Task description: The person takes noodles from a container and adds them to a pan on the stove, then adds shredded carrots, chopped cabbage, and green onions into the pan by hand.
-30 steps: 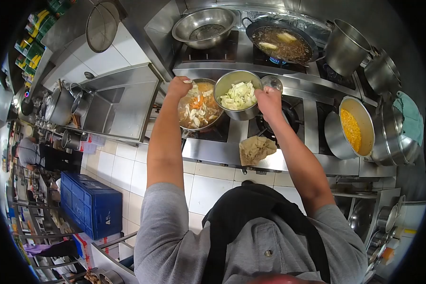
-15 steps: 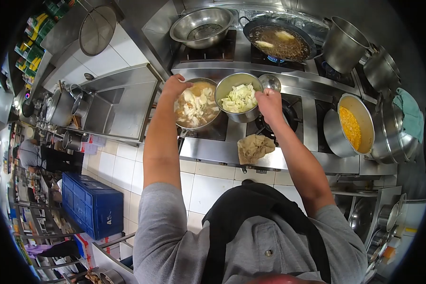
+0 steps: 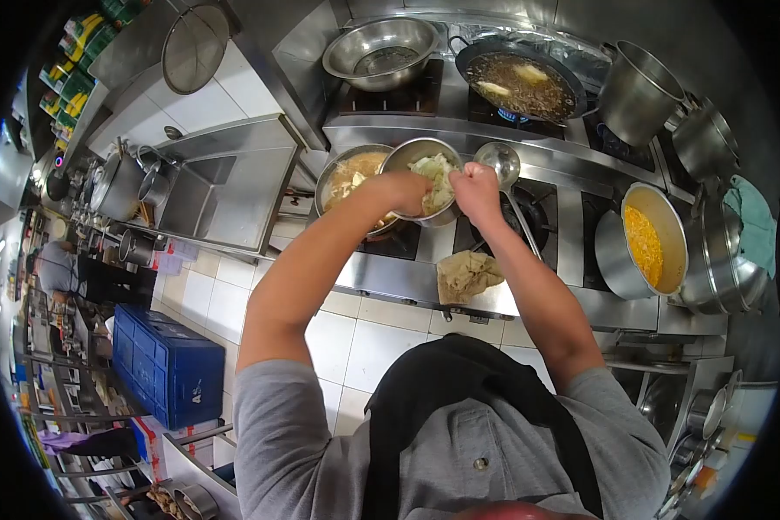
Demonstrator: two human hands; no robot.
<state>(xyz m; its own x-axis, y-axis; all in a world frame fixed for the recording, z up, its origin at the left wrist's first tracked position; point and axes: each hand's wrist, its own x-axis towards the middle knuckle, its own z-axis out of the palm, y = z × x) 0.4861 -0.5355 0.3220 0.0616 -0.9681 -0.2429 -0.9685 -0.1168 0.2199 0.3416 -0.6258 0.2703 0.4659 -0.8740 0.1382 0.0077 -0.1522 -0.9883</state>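
Note:
A steel pot [image 3: 449,218] of pale chopped cabbage [image 3: 437,170] is tilted leftward beside a pan [image 3: 328,170] of brown broth with pale pieces in it. My right hand [image 3: 477,187] is closed on the pot's right rim. My left hand [image 3: 403,192] reaches over the pot's left side, its fingers curled into the cabbage; their tips are partly hidden. My left forearm covers part of the broth pan. A steel ladle [image 3: 497,161] lies just behind my right hand, its handle running toward the stove's front.
A wok [image 3: 468,68] of bubbling oil with frying pieces sits over a blue flame behind. Left of it is a steel bowl [image 3: 334,65]. A pot [image 3: 611,247] of yellow food stands right. A crumpled cloth [image 3: 466,277] lies at the stove's front edge.
My left hand has moved right, from over the broth pan into the cabbage pot. The pot has shifted slightly left and tilted toward the pan, still held by my right hand.

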